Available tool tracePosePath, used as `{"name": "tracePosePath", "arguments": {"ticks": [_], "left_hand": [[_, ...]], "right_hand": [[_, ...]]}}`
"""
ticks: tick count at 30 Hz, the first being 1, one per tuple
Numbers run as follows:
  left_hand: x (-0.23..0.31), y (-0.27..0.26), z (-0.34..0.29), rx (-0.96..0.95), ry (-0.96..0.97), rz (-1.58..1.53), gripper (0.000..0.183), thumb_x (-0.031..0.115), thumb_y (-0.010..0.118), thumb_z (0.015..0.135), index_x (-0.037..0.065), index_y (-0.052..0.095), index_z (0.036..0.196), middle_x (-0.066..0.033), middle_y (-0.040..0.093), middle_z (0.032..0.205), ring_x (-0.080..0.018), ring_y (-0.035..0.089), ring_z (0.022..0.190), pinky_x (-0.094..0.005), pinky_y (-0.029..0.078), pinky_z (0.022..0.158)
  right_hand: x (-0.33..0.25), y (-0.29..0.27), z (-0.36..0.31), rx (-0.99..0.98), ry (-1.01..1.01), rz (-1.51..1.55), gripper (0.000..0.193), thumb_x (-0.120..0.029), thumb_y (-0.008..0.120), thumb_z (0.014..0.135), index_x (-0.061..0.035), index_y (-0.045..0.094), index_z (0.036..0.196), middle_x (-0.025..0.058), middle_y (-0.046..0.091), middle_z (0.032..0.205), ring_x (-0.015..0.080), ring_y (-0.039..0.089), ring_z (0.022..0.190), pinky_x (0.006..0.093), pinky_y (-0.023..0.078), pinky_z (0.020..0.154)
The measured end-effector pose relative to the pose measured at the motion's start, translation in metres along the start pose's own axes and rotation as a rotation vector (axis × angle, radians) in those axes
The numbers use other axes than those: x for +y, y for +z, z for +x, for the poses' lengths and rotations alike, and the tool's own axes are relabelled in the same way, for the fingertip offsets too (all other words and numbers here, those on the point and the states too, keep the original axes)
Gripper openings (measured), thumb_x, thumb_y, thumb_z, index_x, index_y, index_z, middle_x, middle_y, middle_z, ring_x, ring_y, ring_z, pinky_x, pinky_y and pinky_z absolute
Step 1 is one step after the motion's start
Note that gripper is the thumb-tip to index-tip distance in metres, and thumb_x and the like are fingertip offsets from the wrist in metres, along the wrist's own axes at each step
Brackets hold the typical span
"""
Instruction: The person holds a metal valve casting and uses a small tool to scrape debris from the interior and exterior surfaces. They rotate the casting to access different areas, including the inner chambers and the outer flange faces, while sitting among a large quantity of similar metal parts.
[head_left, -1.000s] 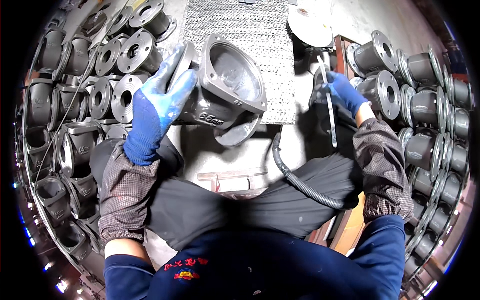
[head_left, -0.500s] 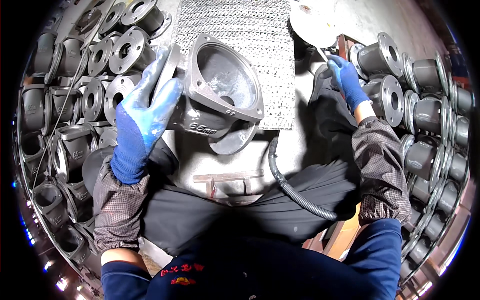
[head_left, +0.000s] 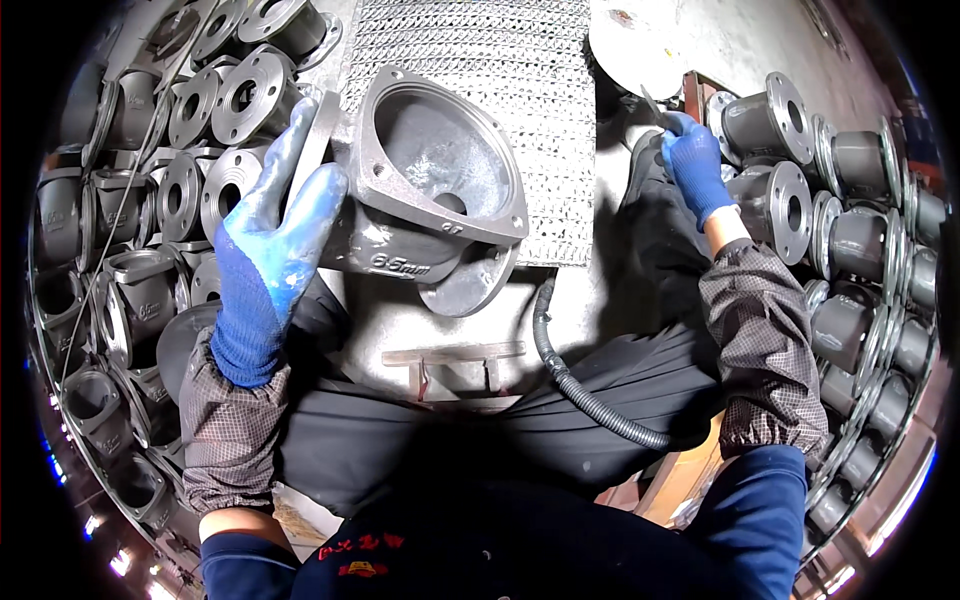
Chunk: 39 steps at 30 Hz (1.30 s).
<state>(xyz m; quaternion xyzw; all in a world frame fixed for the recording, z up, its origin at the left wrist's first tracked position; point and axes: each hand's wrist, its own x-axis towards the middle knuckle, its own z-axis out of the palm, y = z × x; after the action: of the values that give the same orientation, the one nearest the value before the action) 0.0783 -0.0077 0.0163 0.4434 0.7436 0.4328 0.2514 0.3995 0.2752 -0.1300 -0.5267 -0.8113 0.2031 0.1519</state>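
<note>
A grey cast-metal valve body (head_left: 395, 235) rests, tilted, at the near end of the mesh-covered bench, its wide square-rimmed mouth facing up and toward me. My left hand (head_left: 275, 220), in a blue glove, grips the round flange on its left side, thumb on the near face and fingers behind. Another flange hangs past the bench's near edge. Off to the right, my right hand (head_left: 695, 165), also gloved, is closed round a thin, narrow tool (head_left: 653, 106) whose tip points up and left. Its handle is hidden in the fist, so its kind cannot be told.
The bench top (head_left: 470, 40) is covered with a rough metallic mesh. Beyond my right hand lies a white round disc (head_left: 640, 50). Similar castings are stacked at left (head_left: 135, 290) and right (head_left: 855, 240). A corrugated hose (head_left: 585, 390) crosses my right leg, with a low metal frame (head_left: 455, 355) between my knees.
My left hand and the valve body have shifted slightly left, the casting tipping a little. My right hand has moved slightly right and down, and the tool's angle has changed.
</note>
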Motion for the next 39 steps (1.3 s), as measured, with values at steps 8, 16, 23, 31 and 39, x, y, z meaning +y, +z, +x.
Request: {"name": "tracePosePath", "arguments": {"ticks": [8, 16, 23, 31, 39], "left_hand": [[0.002, 0.000, 0.000, 0.011, -0.047, -0.042, 0.050, 0.001, 0.058, 0.085, -0.002, 0.041, 0.132, -0.0133, 0.047, 0.131, -0.0161, 0.045, 0.117, -0.0284, 0.035, 0.099], [0.002, -0.001, -0.001, 0.017, -0.132, -0.102, 0.051, 0.000, 0.058, 0.084, -0.004, 0.040, 0.131, -0.0148, 0.045, 0.132, -0.0180, 0.044, 0.119, -0.0296, 0.035, 0.099], [-0.001, 0.004, 0.002, 0.010, -0.005, -0.118, 0.050, -0.004, 0.058, 0.082, -0.004, 0.041, 0.130, -0.0192, 0.045, 0.131, -0.0202, 0.045, 0.119, -0.0323, 0.037, 0.099], [-0.019, -0.019, 0.002, 0.010, 0.264, 0.376, 0.049, 0.003, 0.062, 0.081, 0.005, 0.048, 0.129, -0.0106, 0.056, 0.121, -0.0096, 0.057, 0.093, -0.0223, 0.045, 0.082], [-0.037, -0.033, -0.007, 0.035, -0.191, 0.035, 0.053, 0.011, 0.059, 0.084, 0.006, 0.042, 0.133, -0.0043, 0.060, 0.084, -0.0050, 0.051, 0.068, -0.0200, 0.047, 0.062]], "right_hand": [[0.000, 0.005, 0.007, -0.033, 0.056, -0.095, 0.031, -0.007, 0.049, 0.081, -0.0016, 0.060, 0.110, 0.0120, 0.067, 0.084, 0.0164, 0.063, 0.058, 0.0273, 0.049, 0.051], [-0.011, 0.004, 0.012, -0.122, 0.160, 0.097, 0.033, -0.008, 0.051, 0.079, 0.0015, 0.059, 0.109, 0.0102, 0.064, 0.072, 0.0133, 0.059, 0.053, 0.0244, 0.044, 0.046], [-0.033, 0.001, 0.008, -0.277, 0.322, 0.260, 0.026, -0.005, 0.057, 0.075, 0.0014, 0.061, 0.100, 0.0072, 0.061, 0.069, 0.0121, 0.058, 0.056, 0.0230, 0.044, 0.048], [-0.072, -0.022, 0.010, -0.347, 0.439, 0.722, 0.034, -0.004, 0.049, 0.083, -0.0004, 0.053, 0.116, 0.0059, 0.067, 0.091, 0.0073, 0.058, 0.067, 0.0162, 0.045, 0.056], [-0.180, -0.034, -0.015, -0.352, -0.520, 0.501, 0.033, -0.013, 0.047, 0.087, -0.0089, 0.058, 0.118, 0.0083, 0.065, 0.092, 0.0116, 0.061, 0.073, 0.0200, 0.050, 0.062]]}}
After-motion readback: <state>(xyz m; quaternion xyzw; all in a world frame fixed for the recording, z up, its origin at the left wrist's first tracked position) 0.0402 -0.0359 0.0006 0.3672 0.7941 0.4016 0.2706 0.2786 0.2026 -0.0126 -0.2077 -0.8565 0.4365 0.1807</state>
